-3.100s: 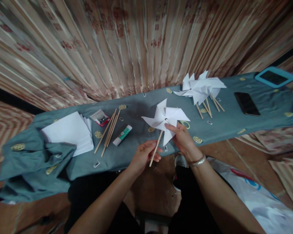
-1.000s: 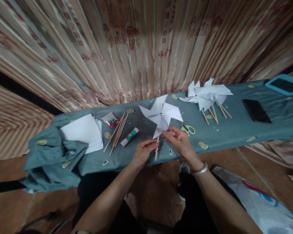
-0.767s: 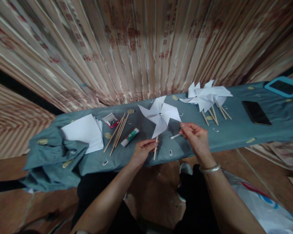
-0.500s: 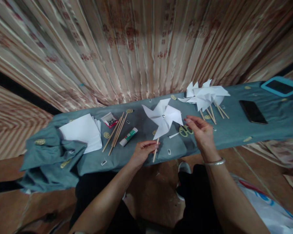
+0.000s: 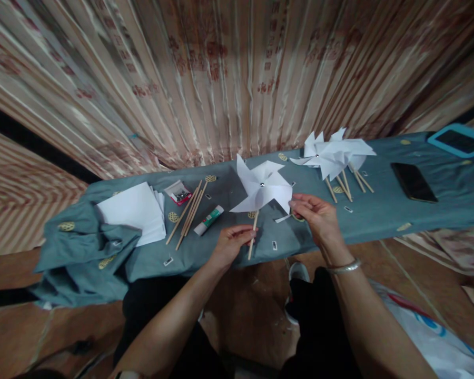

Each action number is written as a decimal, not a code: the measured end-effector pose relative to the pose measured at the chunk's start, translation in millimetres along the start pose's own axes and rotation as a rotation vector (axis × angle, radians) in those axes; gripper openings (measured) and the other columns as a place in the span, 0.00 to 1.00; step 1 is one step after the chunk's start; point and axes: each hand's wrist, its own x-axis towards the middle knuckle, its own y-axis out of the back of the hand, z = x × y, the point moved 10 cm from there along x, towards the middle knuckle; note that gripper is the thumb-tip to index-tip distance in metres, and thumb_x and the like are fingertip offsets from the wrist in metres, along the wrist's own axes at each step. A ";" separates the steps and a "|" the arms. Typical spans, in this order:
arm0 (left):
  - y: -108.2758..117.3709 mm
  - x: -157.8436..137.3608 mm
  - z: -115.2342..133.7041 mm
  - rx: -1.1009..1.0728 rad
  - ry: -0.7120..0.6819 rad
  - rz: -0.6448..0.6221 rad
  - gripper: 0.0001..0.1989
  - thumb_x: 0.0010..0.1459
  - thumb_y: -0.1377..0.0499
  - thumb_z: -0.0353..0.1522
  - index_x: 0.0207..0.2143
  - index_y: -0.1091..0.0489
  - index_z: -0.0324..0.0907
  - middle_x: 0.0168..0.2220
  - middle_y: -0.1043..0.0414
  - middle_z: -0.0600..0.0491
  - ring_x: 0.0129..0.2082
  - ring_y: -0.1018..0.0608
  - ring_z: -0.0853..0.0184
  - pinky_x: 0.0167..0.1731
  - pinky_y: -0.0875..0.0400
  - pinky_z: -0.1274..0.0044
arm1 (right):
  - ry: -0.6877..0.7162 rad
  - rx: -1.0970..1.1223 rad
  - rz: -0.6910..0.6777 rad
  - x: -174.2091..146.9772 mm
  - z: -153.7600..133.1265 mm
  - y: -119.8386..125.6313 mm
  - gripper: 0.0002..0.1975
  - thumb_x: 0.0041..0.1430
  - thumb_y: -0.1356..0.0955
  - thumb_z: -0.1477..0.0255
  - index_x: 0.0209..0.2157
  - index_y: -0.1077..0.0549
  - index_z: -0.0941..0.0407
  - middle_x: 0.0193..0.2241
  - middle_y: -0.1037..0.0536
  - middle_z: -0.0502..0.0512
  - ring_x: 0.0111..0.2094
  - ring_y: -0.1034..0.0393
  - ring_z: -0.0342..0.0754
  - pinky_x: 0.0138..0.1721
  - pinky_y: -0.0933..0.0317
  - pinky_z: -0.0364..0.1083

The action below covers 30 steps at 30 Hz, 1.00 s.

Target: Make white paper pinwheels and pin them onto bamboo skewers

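Observation:
A white paper pinwheel [image 5: 269,178] with a shiny pin at its centre stands tilted over the table. Its wooden stick [image 5: 253,239] is pinched between the thumb and fingers of my left hand [image 5: 229,245]. At the right edge of the wheel, my right hand [image 5: 315,213] has its thumb and fingers closed at a blade's edge. Under that hand lie scissors [image 5: 298,217], mostly hidden, beside a thin white paper strip [image 5: 283,218]. A glue stick [image 5: 209,220] lies left of the pinwheel.
Several wooden sticks [image 5: 191,210] lie beside a small open box of pins [image 5: 178,192]. A stack of white paper [image 5: 132,211] is at the left. Further right are more paper pinwheels [image 5: 335,152], a dark phone [image 5: 414,181] and a blue-framed tablet [image 5: 460,140]. A curtain [image 5: 229,79] hangs behind the cloth-covered table.
The pinwheel's blades have turned about the pin. My right hand has moved slightly left and down to the blade, covering most of the scissors. My left hand keeps its hold on the stick.

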 end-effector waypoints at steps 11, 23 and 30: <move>3.4 3.2 -3.3 -0.011 -0.011 0.037 0.15 0.35 0.28 0.37 0.28 0.19 0.40 0.28 0.20 0.51 0.25 0.25 0.71 0.30 0.30 0.78 | -0.113 0.036 -0.051 -11.3 12.3 -18.3 0.24 0.26 0.19 0.64 0.30 0.22 0.57 0.22 0.21 0.49 0.19 0.35 0.38 0.22 0.40 0.40; 1.6 1.8 -0.7 -0.022 -0.027 0.044 0.14 0.35 0.28 0.36 0.27 0.19 0.40 0.25 0.22 0.53 0.24 0.27 0.72 0.29 0.31 0.79 | -0.143 0.063 -0.144 -22.5 20.4 -40.9 0.25 0.26 0.19 0.64 0.30 0.23 0.56 0.20 0.22 0.47 0.19 0.35 0.39 0.22 0.42 0.40; 2.7 3.1 -4.6 -0.023 -0.025 0.058 0.15 0.34 0.27 0.37 0.28 0.20 0.40 0.25 0.21 0.53 0.25 0.26 0.71 0.31 0.29 0.77 | -0.182 0.081 -0.202 -31.3 24.1 -57.8 0.23 0.26 0.19 0.63 0.26 0.26 0.55 0.20 0.23 0.46 0.19 0.36 0.39 0.22 0.42 0.40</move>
